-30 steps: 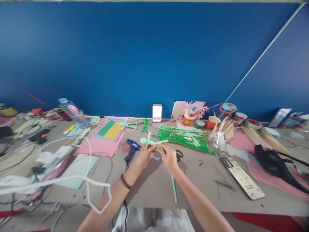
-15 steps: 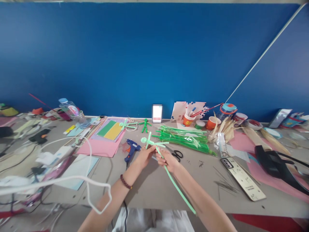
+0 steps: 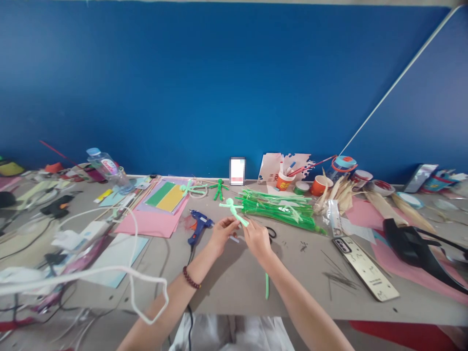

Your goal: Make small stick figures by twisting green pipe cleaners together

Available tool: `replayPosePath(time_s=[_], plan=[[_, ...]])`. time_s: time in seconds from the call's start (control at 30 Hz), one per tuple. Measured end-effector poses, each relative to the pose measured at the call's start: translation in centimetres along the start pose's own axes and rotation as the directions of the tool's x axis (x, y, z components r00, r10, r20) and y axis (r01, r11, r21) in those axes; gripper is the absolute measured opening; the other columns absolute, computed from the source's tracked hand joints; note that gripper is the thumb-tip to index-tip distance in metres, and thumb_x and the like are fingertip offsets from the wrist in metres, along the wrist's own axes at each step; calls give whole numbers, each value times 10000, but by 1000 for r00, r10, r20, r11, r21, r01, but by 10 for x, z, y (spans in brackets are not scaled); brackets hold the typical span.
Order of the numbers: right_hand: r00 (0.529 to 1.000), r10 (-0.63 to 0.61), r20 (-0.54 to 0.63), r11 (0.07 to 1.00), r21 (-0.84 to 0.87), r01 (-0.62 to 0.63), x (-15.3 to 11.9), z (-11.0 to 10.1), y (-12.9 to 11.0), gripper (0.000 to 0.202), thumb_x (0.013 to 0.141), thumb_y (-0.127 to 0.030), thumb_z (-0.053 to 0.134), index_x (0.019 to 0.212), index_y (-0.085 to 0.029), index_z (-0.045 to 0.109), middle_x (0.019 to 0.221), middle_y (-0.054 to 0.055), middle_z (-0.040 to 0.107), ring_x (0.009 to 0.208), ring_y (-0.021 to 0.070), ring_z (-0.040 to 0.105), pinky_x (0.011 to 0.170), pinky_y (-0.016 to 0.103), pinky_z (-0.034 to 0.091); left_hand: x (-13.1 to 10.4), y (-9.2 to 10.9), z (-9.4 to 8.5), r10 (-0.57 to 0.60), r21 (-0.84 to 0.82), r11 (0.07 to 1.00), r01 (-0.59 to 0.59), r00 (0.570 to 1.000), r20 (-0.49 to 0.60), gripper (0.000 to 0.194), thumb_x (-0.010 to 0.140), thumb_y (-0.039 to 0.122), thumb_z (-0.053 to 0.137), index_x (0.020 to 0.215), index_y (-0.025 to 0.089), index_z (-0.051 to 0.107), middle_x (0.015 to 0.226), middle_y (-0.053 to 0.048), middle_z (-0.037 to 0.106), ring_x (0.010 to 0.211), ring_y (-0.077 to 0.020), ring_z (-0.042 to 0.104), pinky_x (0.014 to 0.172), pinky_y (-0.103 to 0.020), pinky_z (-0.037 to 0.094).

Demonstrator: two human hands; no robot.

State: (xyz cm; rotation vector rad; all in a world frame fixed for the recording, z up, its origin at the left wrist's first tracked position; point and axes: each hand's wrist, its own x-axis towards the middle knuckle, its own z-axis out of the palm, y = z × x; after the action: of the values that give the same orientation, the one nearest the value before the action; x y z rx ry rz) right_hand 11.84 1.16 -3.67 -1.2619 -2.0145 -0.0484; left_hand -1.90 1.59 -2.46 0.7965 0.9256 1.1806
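Observation:
Between my hands is a pale green pipe cleaner figure [image 3: 233,208] with a round head and two arms stretched out. My left hand [image 3: 224,234] pinches its lower part from the left. From the right, my right hand [image 3: 257,240] has its fingers closed at the figure's leg end. A long pale green pipe cleaner tail [image 3: 266,286] shows below my right wrist; its upper part is hidden. Scissors [image 3: 271,233] lie partly behind my right hand. A blue glue gun [image 3: 198,227] rests left of my left hand.
A dark green figure [image 3: 218,189] and another pale green figure [image 3: 190,187] are at the back. Green pipe cleaners [image 3: 278,209] lie in a bundle to the right. A phone [image 3: 365,268] lies at right. A white cable [image 3: 146,277] loops near my left forearm.
The figure has turned more upright, its head shifting right. My right hand has moved slightly right, and the long tail now hangs lower behind the wrist, mostly hidden.

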Motion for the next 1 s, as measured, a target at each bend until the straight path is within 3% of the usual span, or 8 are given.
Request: replayPosePath(time_s=[0.13,0.3,0.43,0.53,0.67,0.77,0.9,1.0], plan=[[998,-27,57,1000,10,26,0,0,-4,261,890,-177,373,878,-158,633,673,66,620,616,158,572,537,233,368,4,-4,-4,68,-20,997,-69,997,-32,337,539,308,807,780,146,638,711,3,613,565,-84,533,538,-212,419],[991,12,130,976,215,-40,3,-1,-9,260,876,-183,374,938,-172,626,791,77,647,687,177,592,609,255,424,4,-3,-9,-19,-64,998,23,998,62,307,530,297,814,724,128,647,619,9,598,531,-77,504,546,-212,397],[987,97,127,917,374,-139,3,0,-9,266,900,-240,382,964,-184,634,799,68,651,714,182,602,655,269,448,4,1,-9,-20,-108,994,23,999,28,275,554,294,806,711,126,656,615,3,602,526,-73,486,540,-211,388],[990,119,73,934,332,-136,2,0,-8,277,911,-280,386,919,-163,636,759,72,632,671,185,584,616,269,429,5,3,-9,-31,-142,989,33,999,16,270,542,266,815,712,136,650,649,5,615,574,-82,532,583,-209,423],[997,24,75,970,238,-42,2,-5,-7,288,912,-243,361,921,-154,635,746,81,616,664,187,571,591,265,402,7,2,-11,-45,-128,990,51,998,48,263,547,267,814,701,131,650,666,-5,621,605,-90,561,621,-217,449],[995,22,97,950,307,-51,4,-10,-8,266,895,-234,387,919,-170,644,753,77,622,679,175,564,616,258,410,8,0,-13,0,-116,993,9,997,77,253,569,274,803,726,141,658,678,0,622,627,-97,568,639,-225,450],[970,183,159,758,606,-242,9,-7,-11,216,861,-295,475,849,-183,659,768,51,645,701,163,573,641,261,431,10,-4,-17,71,-120,991,-54,987,143,304,606,291,784,855,156,673,736,-12,637,672,-110,569,657,-229,443],[872,336,356,449,754,-480,12,-1,-10,248,787,-415,571,771,-177,638,630,9,596,537,125,518,487,229,384,9,-4,-16,41,-140,990,-16,984,176,324,599,300,787,864,160,664,746,-18,637,676,-125,574,647,-239,443]])
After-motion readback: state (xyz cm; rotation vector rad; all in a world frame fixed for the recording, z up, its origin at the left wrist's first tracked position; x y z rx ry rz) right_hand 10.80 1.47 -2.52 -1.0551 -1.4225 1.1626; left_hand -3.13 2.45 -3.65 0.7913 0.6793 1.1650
